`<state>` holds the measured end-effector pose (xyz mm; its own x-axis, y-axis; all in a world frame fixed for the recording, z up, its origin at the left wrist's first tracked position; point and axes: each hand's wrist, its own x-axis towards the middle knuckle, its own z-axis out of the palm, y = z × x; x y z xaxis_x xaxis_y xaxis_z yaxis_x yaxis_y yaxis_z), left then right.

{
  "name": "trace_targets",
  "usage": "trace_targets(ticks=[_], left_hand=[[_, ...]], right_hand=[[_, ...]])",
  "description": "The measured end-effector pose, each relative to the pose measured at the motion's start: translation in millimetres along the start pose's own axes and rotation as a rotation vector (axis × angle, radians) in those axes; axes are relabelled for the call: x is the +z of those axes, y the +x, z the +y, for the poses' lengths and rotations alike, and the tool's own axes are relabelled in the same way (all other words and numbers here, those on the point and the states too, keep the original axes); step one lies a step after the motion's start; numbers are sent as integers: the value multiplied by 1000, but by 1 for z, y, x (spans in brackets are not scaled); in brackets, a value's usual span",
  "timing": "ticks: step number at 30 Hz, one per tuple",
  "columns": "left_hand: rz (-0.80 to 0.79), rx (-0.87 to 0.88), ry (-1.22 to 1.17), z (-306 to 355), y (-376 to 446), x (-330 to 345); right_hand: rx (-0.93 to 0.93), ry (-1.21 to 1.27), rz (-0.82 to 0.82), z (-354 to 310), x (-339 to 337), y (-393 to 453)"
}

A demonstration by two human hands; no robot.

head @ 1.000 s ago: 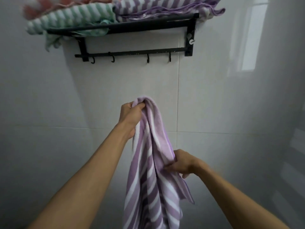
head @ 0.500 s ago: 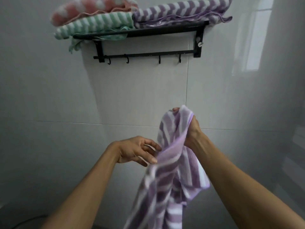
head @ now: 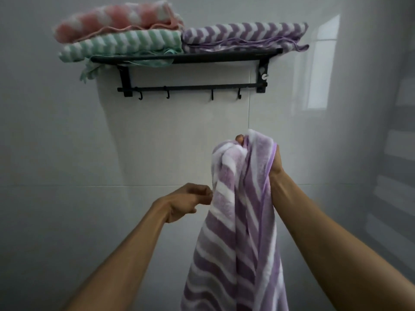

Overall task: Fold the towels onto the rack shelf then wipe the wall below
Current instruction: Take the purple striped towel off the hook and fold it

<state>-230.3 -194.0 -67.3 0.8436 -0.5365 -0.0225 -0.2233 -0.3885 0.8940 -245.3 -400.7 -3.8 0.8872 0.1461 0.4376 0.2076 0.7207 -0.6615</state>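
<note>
Overhead, rack shelf (head: 186, 57) holds three folded towels (head: 243, 35).

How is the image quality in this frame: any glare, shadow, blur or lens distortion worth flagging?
Head view: dim, soft light; a bright window reflection glares on the glossy wall tiles at right; the rack casts a broad shadow down the wall at left; the pink towel on top looks soft and blurred; the left hand is slightly smeared; the wide lens bows the rack's front bar and stretches the forearms at the bottom corners.
</note>
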Motion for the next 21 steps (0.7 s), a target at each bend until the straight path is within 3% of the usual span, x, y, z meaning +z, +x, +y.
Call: trace_targets(ticks=[4,8,11,14,16,18,21], left_hand=[[131,63,-248,5,10,-10],[-52,2,82,7,17,-2],[-130,-98,141,1,23,27],[23,-29,36,-7,28,32],[195,40,-79,-9,33,18],[391,124,-181,-7,36,-2],[504,295,-129,13,36,-19]], right_hand=[[27,-164,27,-12,-10,-3],[-59,-165,122,-14,-12,-5],[-98,-233,144,-17,-3,-5],[-146,-299,195,-28,-3,-11],[-133,-573,262,-37,-10,-21],[-9,-884,253,-42,-20,-29],[331,-969,119,-39,-38,-39]])
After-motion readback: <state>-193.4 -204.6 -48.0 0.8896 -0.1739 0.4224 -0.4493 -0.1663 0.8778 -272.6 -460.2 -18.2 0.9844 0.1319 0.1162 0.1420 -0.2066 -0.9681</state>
